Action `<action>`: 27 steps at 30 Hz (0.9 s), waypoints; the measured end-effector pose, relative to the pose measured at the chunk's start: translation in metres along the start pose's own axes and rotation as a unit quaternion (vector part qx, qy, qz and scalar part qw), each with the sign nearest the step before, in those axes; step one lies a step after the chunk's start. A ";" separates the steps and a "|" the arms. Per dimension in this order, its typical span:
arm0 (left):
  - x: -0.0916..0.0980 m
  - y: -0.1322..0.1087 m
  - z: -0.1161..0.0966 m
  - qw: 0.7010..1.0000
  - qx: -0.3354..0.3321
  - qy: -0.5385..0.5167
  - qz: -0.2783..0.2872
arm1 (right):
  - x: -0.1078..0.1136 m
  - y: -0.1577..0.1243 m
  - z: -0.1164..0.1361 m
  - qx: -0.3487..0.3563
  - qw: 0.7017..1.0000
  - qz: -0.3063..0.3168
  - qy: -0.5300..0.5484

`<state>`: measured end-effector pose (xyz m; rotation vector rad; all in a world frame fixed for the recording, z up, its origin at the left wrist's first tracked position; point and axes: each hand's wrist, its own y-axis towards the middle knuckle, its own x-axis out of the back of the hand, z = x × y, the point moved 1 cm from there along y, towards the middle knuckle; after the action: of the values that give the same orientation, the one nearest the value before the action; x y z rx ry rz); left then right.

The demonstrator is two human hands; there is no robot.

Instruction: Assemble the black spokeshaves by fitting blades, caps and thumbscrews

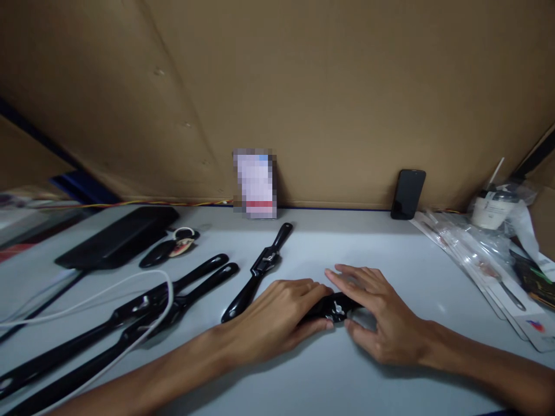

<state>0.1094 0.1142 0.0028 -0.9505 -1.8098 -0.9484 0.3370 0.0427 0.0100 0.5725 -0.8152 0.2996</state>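
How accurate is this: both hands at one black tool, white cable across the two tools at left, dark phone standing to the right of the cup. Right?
One slip: the head view shows the dark phone left of the cup. The rest holds: both hands, left and right, at one black tool, white cable across the two tools at left.

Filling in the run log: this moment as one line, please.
left hand: holding black tool; right hand: fingers spread over its other end; beyond left hand: another black tool; back: dark phone
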 end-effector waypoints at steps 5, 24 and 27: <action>0.001 0.001 -0.001 1.000 -0.002 0.006 -0.009 | 0.000 0.000 0.000 -0.027 1.000 0.012 0.005; 0.003 0.001 -0.003 1.000 -0.010 0.015 -0.008 | -0.002 -0.001 0.001 0.010 0.999 -0.045 -0.025; 0.002 0.000 -0.002 1.000 -0.010 0.018 -0.011 | -0.001 -0.001 -0.002 0.021 0.998 -0.054 0.002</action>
<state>0.1094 0.1129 0.0056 -0.9235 -1.7867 -0.9928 0.3377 0.0427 0.0080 0.6535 -0.7728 0.2183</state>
